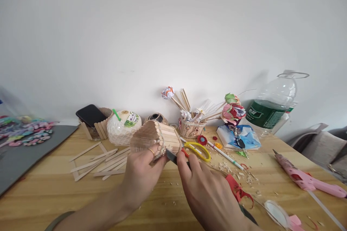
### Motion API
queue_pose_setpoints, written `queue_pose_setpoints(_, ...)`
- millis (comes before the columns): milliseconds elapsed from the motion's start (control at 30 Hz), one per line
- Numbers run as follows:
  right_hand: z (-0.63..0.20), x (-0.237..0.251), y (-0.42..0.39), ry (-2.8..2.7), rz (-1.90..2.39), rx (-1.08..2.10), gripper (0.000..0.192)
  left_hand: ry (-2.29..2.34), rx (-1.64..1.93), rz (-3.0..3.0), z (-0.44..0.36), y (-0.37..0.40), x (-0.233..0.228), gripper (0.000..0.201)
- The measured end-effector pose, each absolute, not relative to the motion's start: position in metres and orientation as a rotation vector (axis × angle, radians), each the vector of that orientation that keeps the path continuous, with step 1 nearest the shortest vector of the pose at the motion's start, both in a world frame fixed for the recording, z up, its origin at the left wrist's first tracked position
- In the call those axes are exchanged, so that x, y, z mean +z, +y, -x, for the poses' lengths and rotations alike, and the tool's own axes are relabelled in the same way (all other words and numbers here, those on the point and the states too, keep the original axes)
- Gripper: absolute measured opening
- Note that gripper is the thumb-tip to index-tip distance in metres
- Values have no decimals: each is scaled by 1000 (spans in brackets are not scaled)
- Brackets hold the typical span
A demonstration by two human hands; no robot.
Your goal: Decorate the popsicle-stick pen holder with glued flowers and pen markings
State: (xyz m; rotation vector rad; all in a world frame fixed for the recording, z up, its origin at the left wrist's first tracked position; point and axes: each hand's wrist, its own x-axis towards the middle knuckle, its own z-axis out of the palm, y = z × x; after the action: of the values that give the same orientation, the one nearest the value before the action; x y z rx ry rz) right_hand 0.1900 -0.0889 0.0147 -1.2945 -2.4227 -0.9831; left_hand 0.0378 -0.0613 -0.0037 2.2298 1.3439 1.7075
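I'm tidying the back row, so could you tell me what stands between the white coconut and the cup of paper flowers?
In the head view, a ball of twine stands between the coconut and the flower cup, partly hidden behind the stick-covered holder.

Looked like home craft corner. Wooden tabletop (40, 191) stood against plain white wall, strewn with loose craft sticks (100, 164), wood shavings (233, 173), yellow-handled scissors (199, 150), pink glue gun (309, 178). Cup of paper flowers and sticks (191, 126) sat at back, beside phone (90, 114), large water bottle (271, 106). Grey sofa cushion (320, 140) showed at right.
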Motion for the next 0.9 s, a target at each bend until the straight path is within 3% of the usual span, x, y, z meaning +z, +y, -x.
queue_pose_setpoints(133,-186,16,-86,-2471,1360,-616,42,1351,1642,-2119,-38,-61,-3,15)
queue_pose_setpoints(233,-185,15,-85,-2477,1411,-520,42,1360,1629,-2075,-39,-61,-2,16)
queue_pose_setpoints(533,-191,19,-92,-2321,1321,-1141,49,1530,1601,-2089,-39,-63,1,21)
queue_pose_setpoints(900,-187,16,-84,-2316,1268,-1060,47,1321,1399,-1569,-39,-64,6,20)
